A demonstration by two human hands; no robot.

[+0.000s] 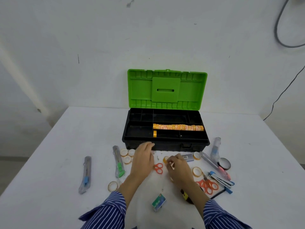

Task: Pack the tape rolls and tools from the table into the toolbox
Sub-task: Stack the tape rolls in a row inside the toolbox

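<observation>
Striped blue sleeves frame the view bottom edge, a small green cardboard staple box (pixel 158 202) lying just ahead of them on the white surface (pixel 49 162). Right hand (pixel 179 168) has fingers curled and pinching a small yellow tape roll (pixel 165 159) just in front of the open toolbox; left hand (pixel 143 158) is relaxed, fingers loosely extended near the black toolbox base (pixel 165 147), holding nothing as far as visible. Step in hand, judged: lift this roll and drop it in the front tray slot, where one single yellow roll (pixel 154 134) already stands on edge; a full row of yellow printed tape rolls (pixel 178 127) fills the slot behind. Best done by keeping the roll upright on edge, seating it touching the single roll so the row packs tight, not laying it flat. Green plastic lid (pixel 167 89) stands open, no obstruction. Left hand could steady the box front. Plenty left: cluster of three clear tape rolls (pixel 127 155) left of the hands, another clear roll (pixel 113 186) near left sleeve, more rolls (pixel 197 171) right, small orange scissors (pixel 158 168) between the hands, larger orange scissors (pixel 208 185), grey utility knife with blue slider (pixel 85 175), utility knife with green slider (pixel 118 161), black electrical tape roll (pixel 224 163). Risk: knuckles nudging scissors while lifting.
</observation>
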